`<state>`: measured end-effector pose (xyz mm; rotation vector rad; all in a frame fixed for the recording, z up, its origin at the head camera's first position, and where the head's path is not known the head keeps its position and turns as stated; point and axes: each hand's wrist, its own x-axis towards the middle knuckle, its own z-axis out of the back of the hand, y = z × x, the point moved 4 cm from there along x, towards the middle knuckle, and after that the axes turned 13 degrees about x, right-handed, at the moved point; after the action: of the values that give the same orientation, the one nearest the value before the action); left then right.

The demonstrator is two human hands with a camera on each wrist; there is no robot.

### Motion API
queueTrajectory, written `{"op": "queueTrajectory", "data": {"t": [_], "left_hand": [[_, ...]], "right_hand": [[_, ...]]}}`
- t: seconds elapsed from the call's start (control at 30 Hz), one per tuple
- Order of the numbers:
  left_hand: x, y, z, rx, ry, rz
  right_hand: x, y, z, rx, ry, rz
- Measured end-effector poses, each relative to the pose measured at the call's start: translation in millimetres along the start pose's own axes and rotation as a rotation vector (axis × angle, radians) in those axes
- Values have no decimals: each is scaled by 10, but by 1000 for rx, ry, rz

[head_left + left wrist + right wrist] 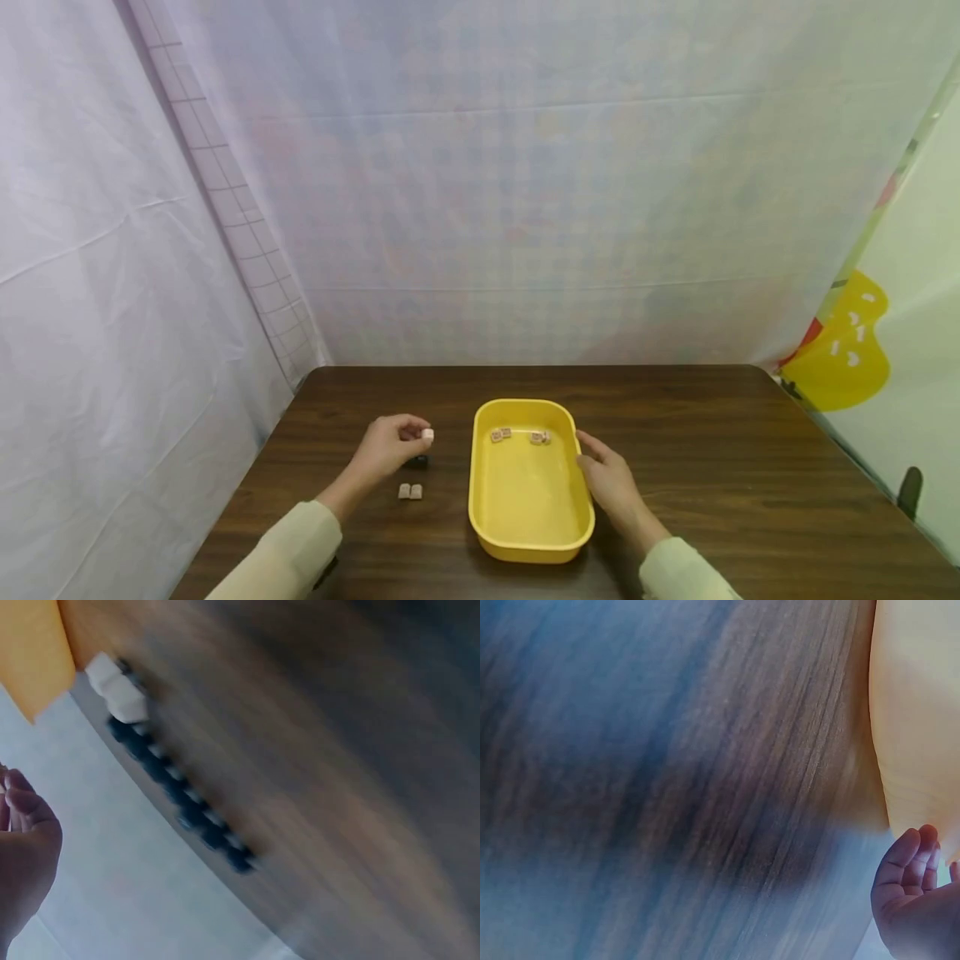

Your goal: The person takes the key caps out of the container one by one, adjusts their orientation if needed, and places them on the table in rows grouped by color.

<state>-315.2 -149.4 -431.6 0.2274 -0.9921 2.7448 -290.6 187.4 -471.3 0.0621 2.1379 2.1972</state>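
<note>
My left hand point(390, 446) pinches a small pale block point(427, 434) above the table, left of the yellow tray point(478, 483). In the left wrist view only part of that hand point(26, 855) shows. Below it on the table is a row of small dark pieces point(180, 791), mostly hidden by the hand in the head view. Beside the row lie two pale blocks point(410, 492). My right hand point(611, 483) rests its fingers against the tray's right side. Inside the tray, near its far end, sit a left pair of small blocks point(500, 434) and a right pair point(540, 437).
The dark wood-grain table point(712, 467) extends on both sides of the tray. White curtain sheets point(525, 208) hang behind it and to the left. A yellow printed shape point(840, 358) shows on the right-hand sheet.
</note>
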Motion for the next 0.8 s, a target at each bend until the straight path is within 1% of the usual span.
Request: {"op": "queueTrajectory", "data": {"t": [0.1,0.2,0.27,0.43,0.6,0.8], "left_hand": [[-107,147,81,12,-4,37],[-210,305,145,28,12,63],[-265,402,173,42,29,61],[-349,578,186,65,94,16],[-376,670,116,54,163,-7],[-414,710,52,66,208,-46]], "right_hand": [[-10,3,-2,8,0,-3],[-14,8,-1,15,3,-2],[-11,11,4,11,5,-1],[-3,16,18,-9,-2,-9],[6,8,21,-19,-3,-11],[-2,18,2,-17,0,-4]]}}
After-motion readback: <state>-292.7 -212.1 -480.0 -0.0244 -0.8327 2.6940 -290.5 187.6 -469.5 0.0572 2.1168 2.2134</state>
